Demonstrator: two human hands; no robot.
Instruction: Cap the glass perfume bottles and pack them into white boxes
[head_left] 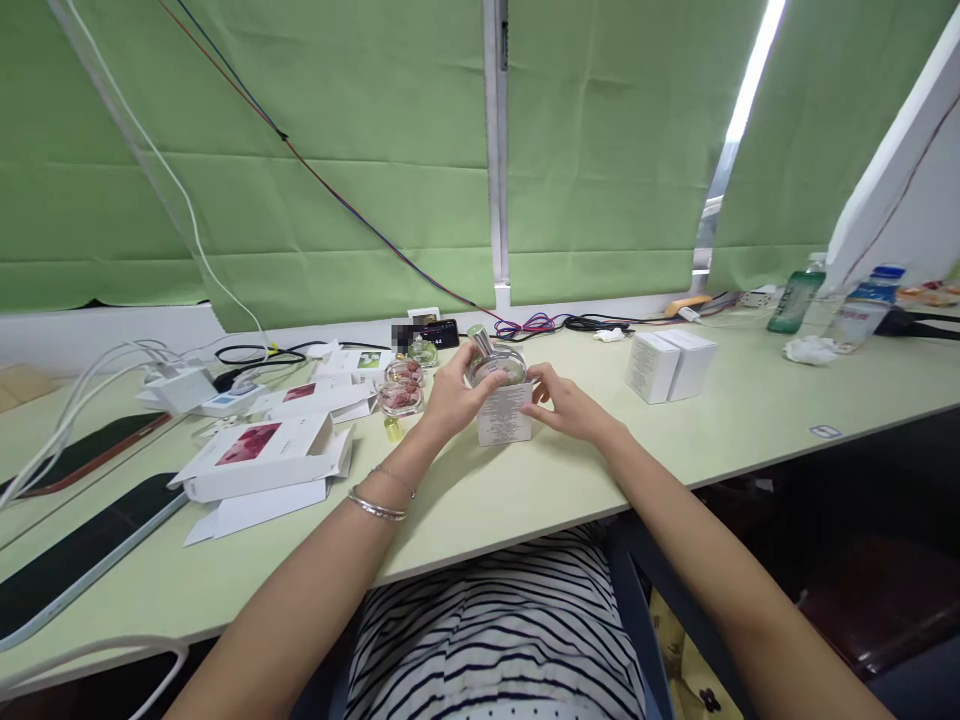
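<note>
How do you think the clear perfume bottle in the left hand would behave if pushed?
The perfume bottle is probably stiff and fragile, since its clear, shiny body looks like glass. Those smooth sides may be slippery. Its rounded outline could let it rock or tip.

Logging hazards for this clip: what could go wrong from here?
The bottle, tilted at the top of the upright box, could slip from the left hand.
That hand might bump the pink bottles close beside it.
The loose gold cap near the left wrist could get knocked.
</note>
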